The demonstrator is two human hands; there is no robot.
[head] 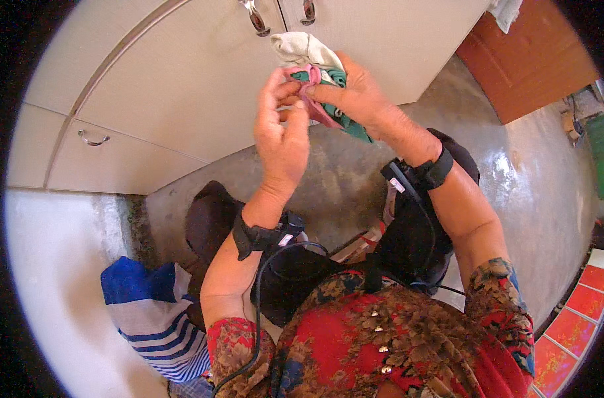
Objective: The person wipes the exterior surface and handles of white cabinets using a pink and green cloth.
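Note:
A small bundle of fabric [339, 79], green, pink and off-white, is held up in front of the cabinet doors. My right hand [364, 97] grips it from the right, its thumb pressed on the pink part. On the left side, my left hand [283, 122] has its fingertips on the pink edge, the fingers bent and the thumb near them. The off-white cloth [307, 48] bulges above both hands, and green fabric hangs below my right palm. Whether the bundle is one piece or several cannot be told.
Pale cabinet doors [182, 74] with metal handles stand ahead. A striped blue and white cloth [155, 318] lies at the lower left. At the upper right is a brown wooden panel [526, 59]. Straps with small devices and cables are on both wrists, over my dark-clad knees.

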